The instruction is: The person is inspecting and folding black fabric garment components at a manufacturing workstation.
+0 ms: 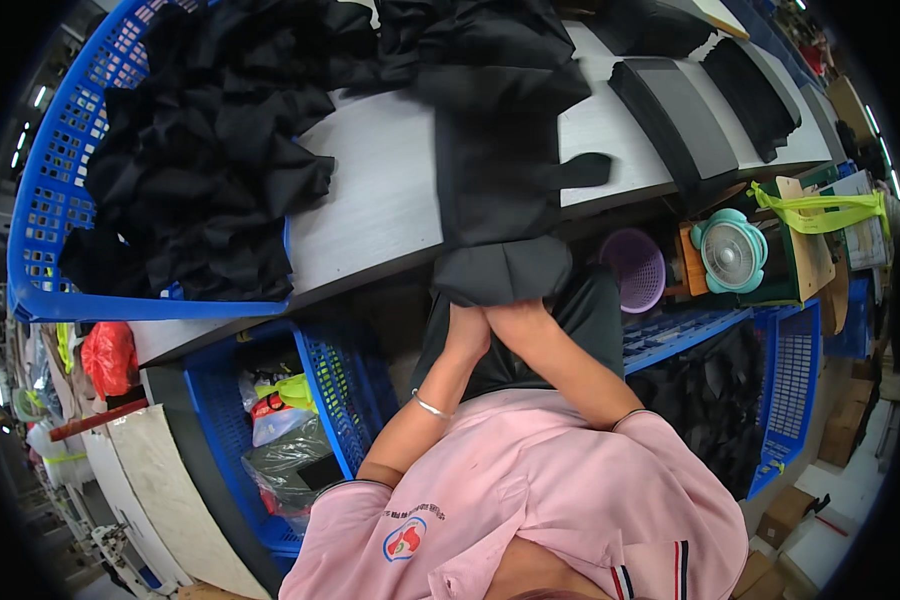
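Note:
A long black fabric piece (498, 160) lies across the grey table and hangs over its near edge, with a short tab sticking out on the right. My left hand (467, 322) and my right hand (517, 313) are close together at its near end, just above my lap. Both appear to hold the cloth from below. A folded flap of the fabric covers my fingers, so their exact grip is hidden. The far end of the piece runs into more dark cloth at the back of the table.
A blue basket (45, 305) heaped with black cloth (210, 150) stands on the table's left. Stacked dark pieces (675, 115) lie at the right. Below are a blue crate (205, 420) holding bags, a purple basket (633, 270), a teal fan (732, 252) and another blue crate (792, 385).

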Motion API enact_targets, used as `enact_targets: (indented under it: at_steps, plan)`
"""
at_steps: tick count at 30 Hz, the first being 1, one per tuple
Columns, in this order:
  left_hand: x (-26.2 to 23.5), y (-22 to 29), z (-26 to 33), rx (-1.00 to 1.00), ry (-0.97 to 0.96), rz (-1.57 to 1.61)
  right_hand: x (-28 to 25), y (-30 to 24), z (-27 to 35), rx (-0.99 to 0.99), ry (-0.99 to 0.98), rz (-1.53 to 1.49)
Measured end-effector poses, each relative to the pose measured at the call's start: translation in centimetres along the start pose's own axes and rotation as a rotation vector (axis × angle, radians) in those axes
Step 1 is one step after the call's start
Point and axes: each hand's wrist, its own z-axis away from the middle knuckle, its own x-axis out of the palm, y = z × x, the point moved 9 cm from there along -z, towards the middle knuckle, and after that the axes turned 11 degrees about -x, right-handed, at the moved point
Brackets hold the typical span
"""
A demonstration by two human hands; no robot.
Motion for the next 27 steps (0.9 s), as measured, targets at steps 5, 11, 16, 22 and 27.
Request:
enact_targets:
  at_steps: [5, 11, 16, 22, 27]
  plan:
    - [0.1, -0.3, -2.2, -0.083, -0.119, -0.328, 6.4, 3.3, 0.9, 0.135, -0.400, -0.063]
    - [-1.3, -1.2, -1.4, -0.166, -0.080, -0.240, 7.3, 3.3, 1.0, -0.029, -0.295, 0.055]
    - [-1.1, 8.4, 2.8, 0.508, 0.269, -0.326, 7.4, 1.4, 3.9, 0.050, -0.434, 0.050]
    - [-2.0, 6.6, 4.7, 0.325, 0.086, -0.534, 6.8, 1.7, 4.0, -0.009, -0.515, 0.013]
    - [-3.5, 9.2, 4.5, 0.264, 0.094, -0.389, 6.2, 1.7, 6.1, 0.370, -0.588, -0.325]
